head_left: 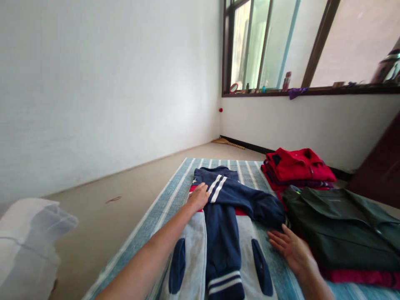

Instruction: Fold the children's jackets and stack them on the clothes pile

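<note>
Well left of my hands, I see a white bundle [28, 246]. My left hand [198, 197] lies palm down on the jacket [222, 233]; from here I can't tell whether its fingers pinch the fabric. The jacket lies between and below my hands, one sleeve [246, 196] folded across toward the right. My right hand [290, 248] is spread, palm up, just beside that sleeve's end. Beyond it sit red clothes [298, 164]; to its right, a green garment [340, 225].
</note>
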A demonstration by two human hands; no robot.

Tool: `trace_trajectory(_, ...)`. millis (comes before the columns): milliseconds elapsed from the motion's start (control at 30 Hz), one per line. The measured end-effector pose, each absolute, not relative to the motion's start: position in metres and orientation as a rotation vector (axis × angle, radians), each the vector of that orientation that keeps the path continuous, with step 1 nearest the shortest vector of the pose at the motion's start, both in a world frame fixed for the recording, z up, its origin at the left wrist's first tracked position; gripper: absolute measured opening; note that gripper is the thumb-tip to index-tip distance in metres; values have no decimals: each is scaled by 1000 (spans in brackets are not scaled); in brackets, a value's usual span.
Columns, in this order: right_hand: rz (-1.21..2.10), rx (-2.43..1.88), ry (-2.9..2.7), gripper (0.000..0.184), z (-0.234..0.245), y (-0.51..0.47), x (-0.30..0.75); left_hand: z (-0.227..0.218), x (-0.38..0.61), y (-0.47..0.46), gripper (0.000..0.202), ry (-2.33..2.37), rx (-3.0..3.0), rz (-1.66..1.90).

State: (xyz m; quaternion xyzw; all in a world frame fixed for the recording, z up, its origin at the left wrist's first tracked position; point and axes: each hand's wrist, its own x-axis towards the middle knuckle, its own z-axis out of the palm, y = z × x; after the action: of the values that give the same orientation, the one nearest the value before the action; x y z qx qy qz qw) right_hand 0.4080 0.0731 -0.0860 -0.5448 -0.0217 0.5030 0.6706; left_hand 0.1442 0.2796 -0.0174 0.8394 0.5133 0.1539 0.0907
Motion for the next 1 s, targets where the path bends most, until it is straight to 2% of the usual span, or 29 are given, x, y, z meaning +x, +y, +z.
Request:
trace_trajectory(100, 1215, -1107, 16, 32, -83, 77, 411, -26, 170, 287, 26, 1430, 2535, 451)
trace_trajectory(267, 1227, -1021, 77, 21, -79, 86, 412, -37, 202, 269, 53, 1115, 2651, 424)
trace_trajectory(333, 1228, -1001, 96, 18, -77, 91, 411, -39, 208, 261, 56, 1056, 2685, 372)
trace_trajectory(533, 1121, -1051, 23, 19, -79, 108, 404, -36, 211, 251, 53, 1086, 2720, 220)
trace_trajectory(733, 821, -1110, -101, 34, -65, 125, 410, -42, 211, 252, 31, 1077, 2769, 221)
trace_trajectory(867, 669, -1000, -123, 25, -43, 131, 430, -47, 207, 256, 32, 989, 2778, 173)
trace_trajectory(1000, 652, -908, -85, 16, -34, 134, 442, -43, 204, 256, 34, 942, 2760, 73)
